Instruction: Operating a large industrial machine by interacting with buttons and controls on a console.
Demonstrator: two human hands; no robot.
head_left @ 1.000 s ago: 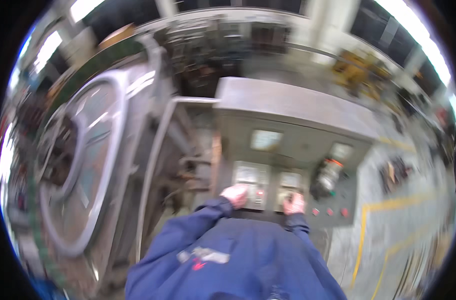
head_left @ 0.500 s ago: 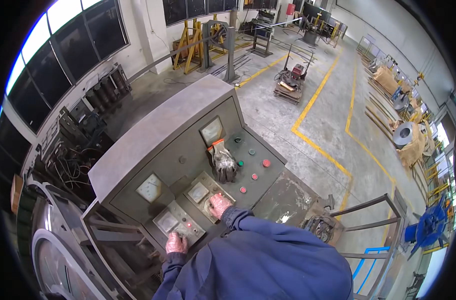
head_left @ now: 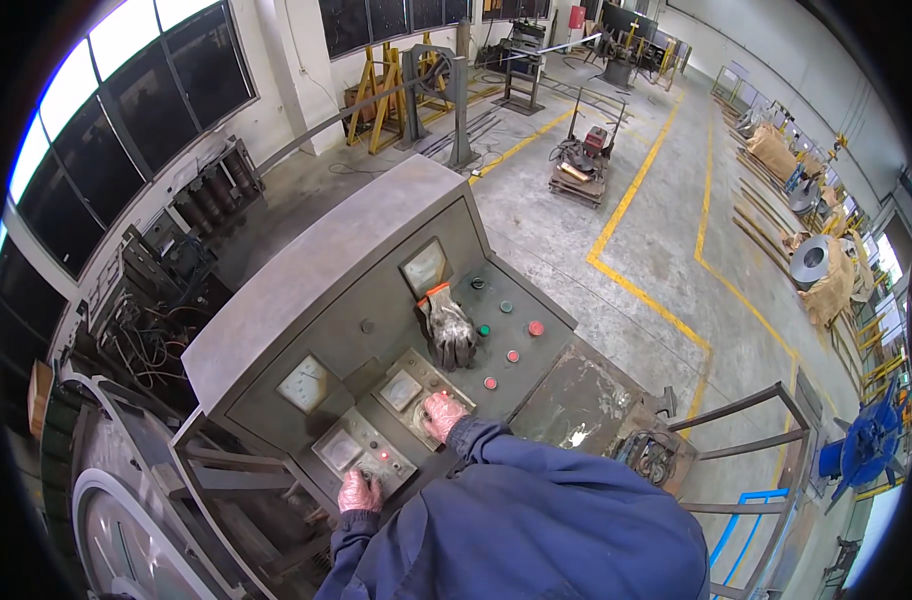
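Note:
Both my hands wear thin clear plastic gloves and rest on a grey-green control console (head_left: pixel 351 330). My left hand (head_left: pixel 359 491) is closed at the lower edge of the left meter module (head_left: pixel 344 448), its fingers curled around a small dark knob. On the right meter module (head_left: pixel 403 388), my right hand (head_left: pixel 443 414) has its fingers drawn together over a round dial; the knob beneath is mostly hidden. A soiled work glove (head_left: pixel 448 328) with an orange cuff lies on the panel above my right hand. Red and green push buttons (head_left: pixel 513 356) sit right of it.
Two analog gauges (head_left: pixel 304 384) are set in the upright panel. A worn metal plate (head_left: pixel 571 400) and a railing (head_left: pixel 741 455) stand to the right. Yellow floor lines (head_left: pixel 656 305) run past a wheeled cart (head_left: pixel 581 165). Machinery with cables (head_left: pixel 141 335) stands left.
The view has shifted slightly, so the console sits a little lower and further right. My hands stay on the same two modules, with no clear change of grip.

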